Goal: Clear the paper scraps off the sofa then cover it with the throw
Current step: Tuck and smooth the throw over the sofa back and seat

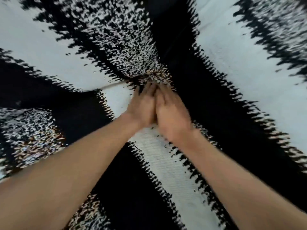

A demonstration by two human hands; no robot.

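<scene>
Tucking black-and-white patterned woven throw [116, 47] into crease: covering step, judged late. Throw fills view. Left hand [142, 110] and right hand [172, 117] touching, grip open, straight fingers pressing fold, tips hidden. Next: withdraw, smooth outward.

The throw [49, 39] fills the head view from edge to edge behind the person's arms; apart from these, nothing can be made out; the outer parts of the view are smeared by blur.
</scene>
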